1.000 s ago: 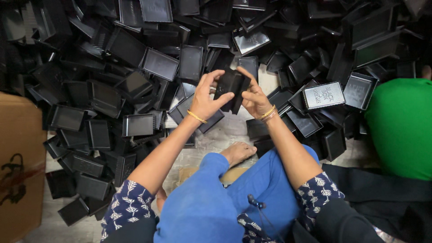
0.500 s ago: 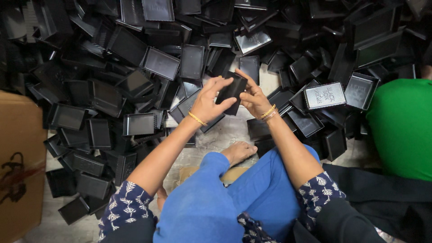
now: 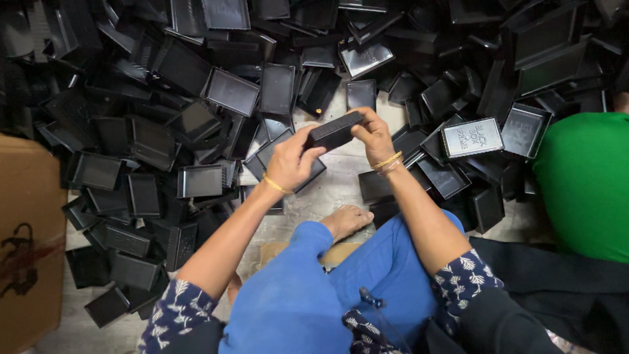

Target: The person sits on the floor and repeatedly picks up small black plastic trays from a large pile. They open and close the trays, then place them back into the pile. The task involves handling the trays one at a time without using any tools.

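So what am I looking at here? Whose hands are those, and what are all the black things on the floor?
There is no machine here, just a person sitting on the floor. The picture comes from a camera worn on that person's head, so you look down at their own arms and blue trousers. The left hand and the right hand together hold one small black box. All around lies a big pile of black boxes and lids, tumbled any which way. One bare foot rests on the floor. At the left edge stands a brown cardboard box. The green cloth on the right belongs to someone else nearby.
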